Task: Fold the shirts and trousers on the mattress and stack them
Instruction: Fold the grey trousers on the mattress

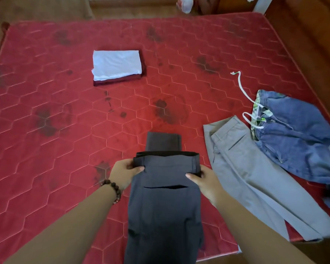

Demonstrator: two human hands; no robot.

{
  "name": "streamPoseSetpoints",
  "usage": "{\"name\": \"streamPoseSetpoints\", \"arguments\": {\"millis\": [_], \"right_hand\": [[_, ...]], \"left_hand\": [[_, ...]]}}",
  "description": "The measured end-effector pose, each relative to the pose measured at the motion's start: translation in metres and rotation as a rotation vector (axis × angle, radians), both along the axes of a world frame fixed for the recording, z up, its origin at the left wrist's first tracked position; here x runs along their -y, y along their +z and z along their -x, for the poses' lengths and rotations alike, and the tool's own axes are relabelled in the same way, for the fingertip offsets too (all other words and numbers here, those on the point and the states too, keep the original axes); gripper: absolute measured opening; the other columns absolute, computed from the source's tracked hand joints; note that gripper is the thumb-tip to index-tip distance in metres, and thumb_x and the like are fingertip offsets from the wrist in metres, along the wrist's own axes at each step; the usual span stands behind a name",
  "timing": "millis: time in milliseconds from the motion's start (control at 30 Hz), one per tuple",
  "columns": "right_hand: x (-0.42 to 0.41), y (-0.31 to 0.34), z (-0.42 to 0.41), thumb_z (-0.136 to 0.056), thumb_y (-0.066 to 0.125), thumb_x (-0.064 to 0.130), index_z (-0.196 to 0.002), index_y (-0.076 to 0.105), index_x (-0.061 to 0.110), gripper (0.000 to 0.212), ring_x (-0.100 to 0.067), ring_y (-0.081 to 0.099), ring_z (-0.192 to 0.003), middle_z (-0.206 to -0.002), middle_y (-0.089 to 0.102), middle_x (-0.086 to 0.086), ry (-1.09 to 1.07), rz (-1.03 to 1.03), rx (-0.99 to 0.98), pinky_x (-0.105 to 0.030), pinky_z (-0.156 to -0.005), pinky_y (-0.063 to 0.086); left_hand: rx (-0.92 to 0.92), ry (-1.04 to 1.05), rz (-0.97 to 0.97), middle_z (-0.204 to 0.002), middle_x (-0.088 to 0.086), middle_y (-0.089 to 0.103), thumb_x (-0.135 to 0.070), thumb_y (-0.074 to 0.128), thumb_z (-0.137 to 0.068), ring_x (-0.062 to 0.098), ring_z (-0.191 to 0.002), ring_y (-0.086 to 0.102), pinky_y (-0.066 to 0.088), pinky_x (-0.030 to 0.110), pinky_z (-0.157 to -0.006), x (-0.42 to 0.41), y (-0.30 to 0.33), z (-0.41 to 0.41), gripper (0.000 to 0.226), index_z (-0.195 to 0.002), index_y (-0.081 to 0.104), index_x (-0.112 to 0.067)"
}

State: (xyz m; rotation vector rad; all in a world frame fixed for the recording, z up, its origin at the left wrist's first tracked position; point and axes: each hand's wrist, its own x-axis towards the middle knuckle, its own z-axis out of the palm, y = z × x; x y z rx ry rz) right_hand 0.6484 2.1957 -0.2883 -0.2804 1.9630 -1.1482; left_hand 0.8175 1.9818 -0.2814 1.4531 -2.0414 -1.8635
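A: We see the dark grey trousers lengthwise at the near middle of the red mattress, held between both hands at the waistband. The left hand pinches the waistband's left corner and the right hand pinches its right corner, thumbs on top. The leg ends lie flat just beyond the raised waistband.

B: We count 3 pairs of trousers: the dark grey pair, 1 light grey pair just right of the right hand, and 1 blue denim pair with a white drawstring overlapping it further right.

A: We also count 2 folded shirts stacked well beyond the hands: 1 white shirt on 1 maroon shirt. 1 bead bracelet circles the left wrist.

B: We can read no brand, label or writing.
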Motion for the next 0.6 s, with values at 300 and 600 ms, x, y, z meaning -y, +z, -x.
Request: {"name": "streamPoseSetpoints", "arguments": {"millis": [300,600], "right_hand": [[0.071,-0.114,0.064,-0.087,0.069,0.02,-0.106,0.066,0.013,0.02,-0.017,0.066,-0.096,-0.101,0.071,-0.001,-0.028,-0.064,-0.068,-0.034,-0.085,0.053],[0.089,-0.188,0.056,-0.087,0.068,0.026,-0.099,0.066,0.011,0.019,-0.013,0.053,-0.092,-0.103,0.055,-0.001,0.067,-0.201,-0.305,-0.02,-0.075,0.035]], "left_hand": [[0.054,0.015,0.137,-0.087,0.003,0.07,-0.008,0.069,-0.085,0.017,-0.079,0.064,0.05,0.025,-0.07,0.064,-0.124,0.078,0.009,-0.092,0.069,-0.013],[0.096,-0.03,0.19,-0.087,-0.005,0.067,-0.02,0.067,-0.087,0.013,-0.082,0.062,0.048,0.026,-0.069,0.064,-0.191,0.09,0.004,-0.09,0.066,-0.018]]}}
